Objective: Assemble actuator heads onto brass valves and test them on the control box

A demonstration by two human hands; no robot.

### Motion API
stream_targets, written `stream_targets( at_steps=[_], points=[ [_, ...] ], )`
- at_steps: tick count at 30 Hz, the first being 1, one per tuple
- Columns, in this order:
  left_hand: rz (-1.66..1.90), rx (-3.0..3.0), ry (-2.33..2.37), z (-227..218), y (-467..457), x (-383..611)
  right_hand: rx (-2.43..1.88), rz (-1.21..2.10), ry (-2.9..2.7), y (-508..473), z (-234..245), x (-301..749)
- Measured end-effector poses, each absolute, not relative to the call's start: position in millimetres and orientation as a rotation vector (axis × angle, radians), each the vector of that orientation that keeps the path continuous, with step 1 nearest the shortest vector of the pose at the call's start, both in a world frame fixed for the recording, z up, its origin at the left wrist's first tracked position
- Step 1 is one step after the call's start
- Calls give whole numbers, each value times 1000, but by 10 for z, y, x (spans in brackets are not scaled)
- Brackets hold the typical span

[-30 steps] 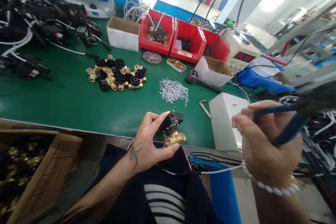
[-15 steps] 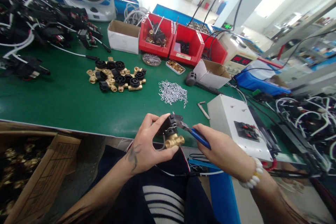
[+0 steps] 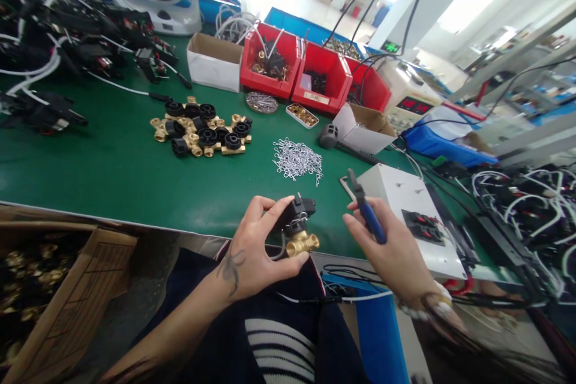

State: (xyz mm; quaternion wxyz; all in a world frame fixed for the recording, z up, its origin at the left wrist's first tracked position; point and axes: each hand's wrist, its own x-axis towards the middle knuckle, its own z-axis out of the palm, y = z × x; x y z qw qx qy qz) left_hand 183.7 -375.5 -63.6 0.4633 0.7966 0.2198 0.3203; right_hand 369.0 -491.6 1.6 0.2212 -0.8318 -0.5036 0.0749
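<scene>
In my left hand (image 3: 256, 252) is a brass valve with a black actuator (image 3: 302, 242), held near the table's front edge. A thin metal clip shows around the black neck above the brass body, and a cable hangs from the assembly. My right hand (image 3: 391, 252) grips blue-handled pliers (image 3: 369, 213), jaws pointing up and away from the valve. Beyond both hands lies a heap of silver wire clips (image 3: 297, 159). Brass valve bodies with black caps (image 3: 207, 132) are grouped farther left.
Red bins (image 3: 270, 63) stand at the back beside a white carton (image 3: 215, 63). A round dish of metal pins (image 3: 261, 103) and a small tray of brass parts (image 3: 302, 115) sit before them. At right is a white box (image 3: 391, 192); cabled black units (image 3: 112, 42) crowd the left.
My right hand has drawn the pliers off the valve, moving right and tilting the jaws upward. My left hand keeps the valve almost in the same place.
</scene>
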Motion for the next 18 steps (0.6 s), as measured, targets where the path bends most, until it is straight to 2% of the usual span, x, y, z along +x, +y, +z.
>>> stream_targets(
  at_steps=[5,8,13,18],
  points=[
    [779,1941,568,-609,-3759,1839,-2585,-55,-1707,-4947,-278,3838],
    [769,1984,559,-618,-3765,1838,-2385,-107,-1879,-4894,-238,3807],
    [802,2102,482,-642,-3768,1853,-1939,42,-2197,-4652,190,3652],
    [808,2162,422,-642,-3764,1863,-1682,-101,-2651,-4552,327,3577]
  ],
)
